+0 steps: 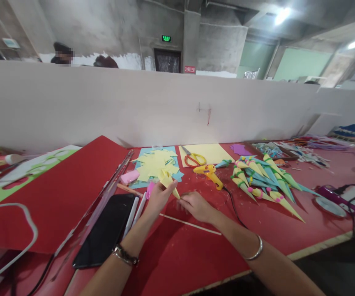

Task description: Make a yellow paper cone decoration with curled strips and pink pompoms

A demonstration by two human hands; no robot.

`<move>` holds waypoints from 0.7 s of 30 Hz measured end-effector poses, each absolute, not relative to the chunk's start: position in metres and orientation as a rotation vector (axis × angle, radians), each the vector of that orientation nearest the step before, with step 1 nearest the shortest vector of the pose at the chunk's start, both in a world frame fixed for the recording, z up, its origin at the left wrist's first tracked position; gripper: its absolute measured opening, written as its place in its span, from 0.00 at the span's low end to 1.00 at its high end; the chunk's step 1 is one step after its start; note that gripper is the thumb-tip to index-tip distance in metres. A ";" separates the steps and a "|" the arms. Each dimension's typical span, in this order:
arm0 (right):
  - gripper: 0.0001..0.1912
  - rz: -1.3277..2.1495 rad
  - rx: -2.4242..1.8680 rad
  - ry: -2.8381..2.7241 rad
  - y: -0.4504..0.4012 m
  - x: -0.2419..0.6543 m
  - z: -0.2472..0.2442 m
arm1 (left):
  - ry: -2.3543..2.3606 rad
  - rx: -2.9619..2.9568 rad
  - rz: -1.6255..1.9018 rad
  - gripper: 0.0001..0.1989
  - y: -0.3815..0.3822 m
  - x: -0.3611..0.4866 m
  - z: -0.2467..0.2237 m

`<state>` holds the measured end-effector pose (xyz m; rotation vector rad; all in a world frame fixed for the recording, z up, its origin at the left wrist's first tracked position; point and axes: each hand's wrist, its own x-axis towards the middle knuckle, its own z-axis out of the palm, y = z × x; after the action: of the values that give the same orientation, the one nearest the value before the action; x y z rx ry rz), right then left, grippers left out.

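My left hand (160,196) is closed round a yellow paper cone (173,190), its wide end up and its tip pointing down to the right. My right hand (196,204) is at the cone's tip, with thumb and fingers pinched together; whether they grip the tip is too small to tell. Behind the cone, cut yellow paper pieces (154,161) lie piled on blue sheets (141,185). A thin pale strip (190,224) lies on the red table just below my hands. To the right rests a yellow glue gun (212,174).
Red-and-yellow scissors (194,158) lie on a pale yellow sheet (217,153). Finished paper cones (257,176) are heaped at the right, near a purple tool (334,197). A black phone (106,230) and white sticks lie left. A white partition (153,107) stands behind.
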<state>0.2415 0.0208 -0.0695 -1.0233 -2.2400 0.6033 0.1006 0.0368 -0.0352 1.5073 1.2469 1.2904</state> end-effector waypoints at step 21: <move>0.20 0.378 -1.470 -2.186 0.024 0.242 -0.067 | 2.028 2.221 0.464 0.18 0.074 0.048 -0.038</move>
<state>0.2420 0.0239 -0.0674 -1.4703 -2.1862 0.3776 0.0475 0.0737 -0.0375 2.2213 2.0276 0.4636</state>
